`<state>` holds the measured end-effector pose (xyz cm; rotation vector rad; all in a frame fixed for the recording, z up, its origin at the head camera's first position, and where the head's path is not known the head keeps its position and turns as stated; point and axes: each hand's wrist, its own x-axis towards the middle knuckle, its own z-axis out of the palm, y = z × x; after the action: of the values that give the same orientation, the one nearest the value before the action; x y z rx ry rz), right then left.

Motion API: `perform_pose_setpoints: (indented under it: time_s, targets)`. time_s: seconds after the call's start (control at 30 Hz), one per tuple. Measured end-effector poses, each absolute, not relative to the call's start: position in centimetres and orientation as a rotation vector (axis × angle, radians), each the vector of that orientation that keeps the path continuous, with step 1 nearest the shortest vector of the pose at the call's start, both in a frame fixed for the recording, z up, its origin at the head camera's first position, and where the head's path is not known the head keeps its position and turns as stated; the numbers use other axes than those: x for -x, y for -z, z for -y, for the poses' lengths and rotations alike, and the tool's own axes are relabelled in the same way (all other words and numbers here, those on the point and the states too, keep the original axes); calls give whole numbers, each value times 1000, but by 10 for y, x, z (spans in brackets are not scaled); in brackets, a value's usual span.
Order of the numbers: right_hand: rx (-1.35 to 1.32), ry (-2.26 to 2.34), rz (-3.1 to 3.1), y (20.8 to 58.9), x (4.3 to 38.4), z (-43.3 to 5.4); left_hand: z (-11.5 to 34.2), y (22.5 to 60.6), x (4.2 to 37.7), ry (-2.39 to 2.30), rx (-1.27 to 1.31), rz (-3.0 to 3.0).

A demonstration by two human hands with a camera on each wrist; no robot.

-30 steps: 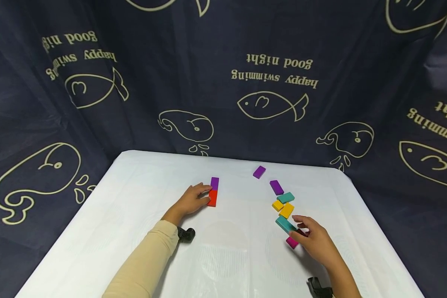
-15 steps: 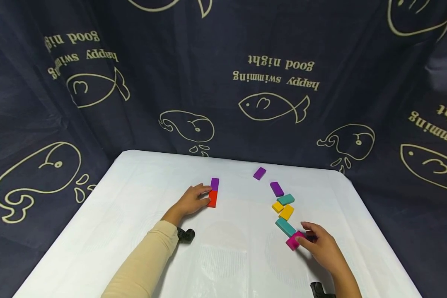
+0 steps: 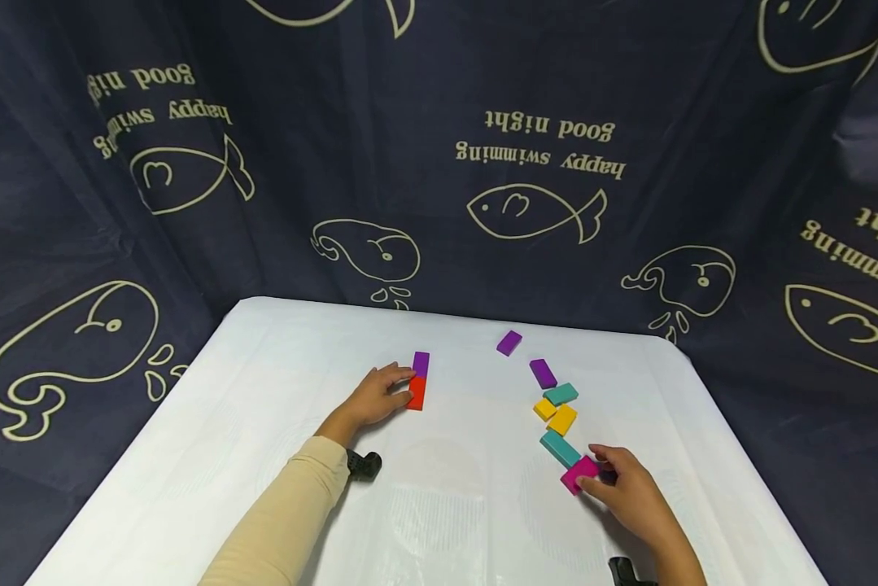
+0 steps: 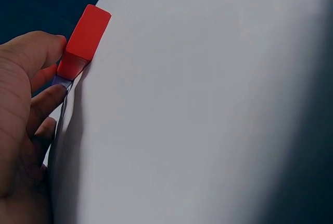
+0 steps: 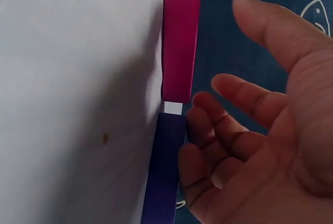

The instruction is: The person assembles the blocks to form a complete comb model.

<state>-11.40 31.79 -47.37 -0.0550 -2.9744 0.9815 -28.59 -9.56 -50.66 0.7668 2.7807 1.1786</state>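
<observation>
In the head view my left hand [image 3: 373, 396] touches the left side of a red block [image 3: 416, 395], which lies end to end with a purple block [image 3: 421, 364]. The left wrist view shows its thumb against the red block [image 4: 86, 39] and the other fingers loosely bent. My right hand [image 3: 632, 492] is spread beside a magenta block [image 3: 580, 474]. In the right wrist view a gap separates the thumb from the magenta block [image 5: 180, 47]. The lower fingers lie right at a dark blue block [image 5: 165, 169], which the hand covers in the head view.
A chain of loose blocks runs up from the magenta one: a teal block [image 3: 559, 448], two yellow blocks, another teal block [image 3: 561, 394] and two purple blocks [image 3: 543, 373]. They lie on a white-covered table [image 3: 453, 521]. Dark printed cloth [image 3: 424, 146] hangs behind.
My right hand has drawn back slightly toward the near right, uncovering more of the magenta block, and the thumb has slid off its top. The left hand stays in place.
</observation>
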Motion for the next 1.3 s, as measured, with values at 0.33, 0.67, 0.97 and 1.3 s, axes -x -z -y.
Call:
perform_pose_setpoints:
  time_s: [0.33,0.67,0.97,1.3]
  targets:
    - [-5,-859,3012,477,117,-314,97,506,286,-1179,-764,-2786]
    - [26,-829,3063,479,118,-313,96,507,289,-1188,-786,-2773]
    - [31,-811,3070,479,118,-312,96,508,288,-1175,-754,-2775]
    - [24,-801,3075,479,117,-312,96,507,287,-1165,-741,-2780]
